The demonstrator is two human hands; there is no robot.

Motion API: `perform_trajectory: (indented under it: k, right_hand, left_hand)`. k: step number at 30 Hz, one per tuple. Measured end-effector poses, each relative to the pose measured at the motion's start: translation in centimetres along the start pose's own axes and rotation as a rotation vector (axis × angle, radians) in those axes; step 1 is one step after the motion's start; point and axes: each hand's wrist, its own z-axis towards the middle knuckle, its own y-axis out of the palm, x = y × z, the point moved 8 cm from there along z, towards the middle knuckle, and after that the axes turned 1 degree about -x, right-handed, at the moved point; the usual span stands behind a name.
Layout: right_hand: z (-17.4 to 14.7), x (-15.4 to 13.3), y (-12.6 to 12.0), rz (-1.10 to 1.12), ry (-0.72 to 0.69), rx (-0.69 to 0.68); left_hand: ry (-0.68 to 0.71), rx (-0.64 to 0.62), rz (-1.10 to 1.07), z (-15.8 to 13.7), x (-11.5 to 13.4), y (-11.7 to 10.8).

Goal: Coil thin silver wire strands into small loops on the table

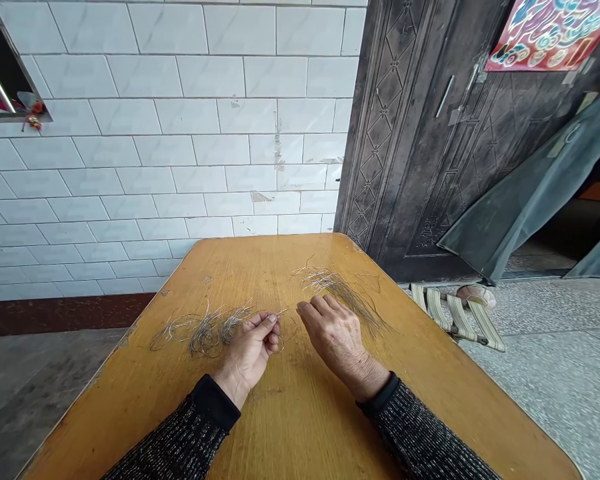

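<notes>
The left hand [253, 340] pinched a wire [282, 312] between thumb and forefinger, its short visible tip aimed toward two o'clock and a thin loop trailing at about three to four o'clock of the fingers. The right hand [333, 330] sat just beside, its fingertips at two to three o'clock from the left ones; its fingers curled downward, and whether they gripped anything could not be told. The tangle [205, 333] lay on the surface [290, 413] at nine o'clock, nearer the left hand. The bundle [350, 293] lay at one o'clock, nearer the right, its long axis running ten to four.
</notes>
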Motion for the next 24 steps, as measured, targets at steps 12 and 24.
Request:
perform_trajectory:
  k: [12,24]
  right_hand:
    - [0.1,0.7,-0.3,0.020,-0.010,0.063]
    - [0.2,1.0,-0.5,0.011,0.075,0.042]
  left_hand:
    - [-0.004,0.022,0.027,0.1,0.2,-0.2]
    - [0.002,0.042,0.031,0.0,0.3,-0.2]
